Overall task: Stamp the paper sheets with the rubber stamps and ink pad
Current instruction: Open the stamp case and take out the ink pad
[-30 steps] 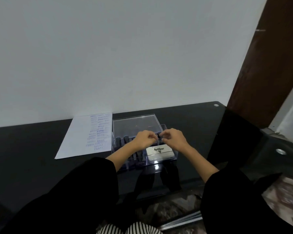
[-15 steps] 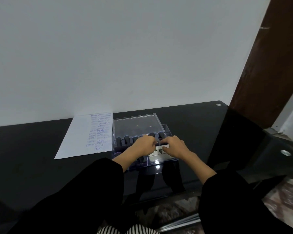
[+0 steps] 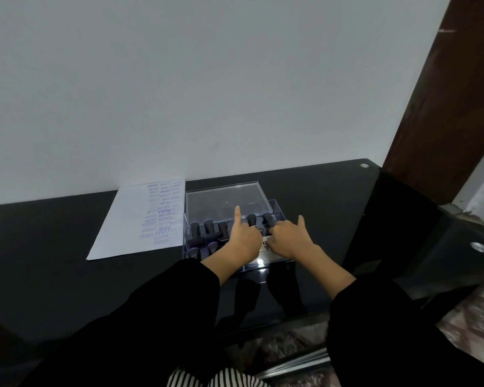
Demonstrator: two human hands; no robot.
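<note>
A clear plastic box (image 3: 277, 210) stands on the black glass table (image 3: 53, 261), its clear lid (image 3: 224, 199) lying open behind it. Several dark rubber stamps (image 3: 208, 227) stand upright in the box's left and back rows. The white ink pad (image 3: 264, 257) sits in the front right compartment, mostly hidden under both hands. My left hand (image 3: 243, 241) and my right hand (image 3: 289, 238) press onto the pad side by side, fingers curled down on it, each with its index finger raised. A white paper sheet (image 3: 129, 219) carrying many blue stamp marks lies left of the box.
A pale wall rises right behind the table. A brown door frame (image 3: 444, 107) stands at the right. The table's right corner and front edge are close, with patterned floor (image 3: 291, 344) showing through the glass below.
Both hands have dropped from a pinch above the box down onto the ink pad, covering most of its label. Both index fingers have lifted.
</note>
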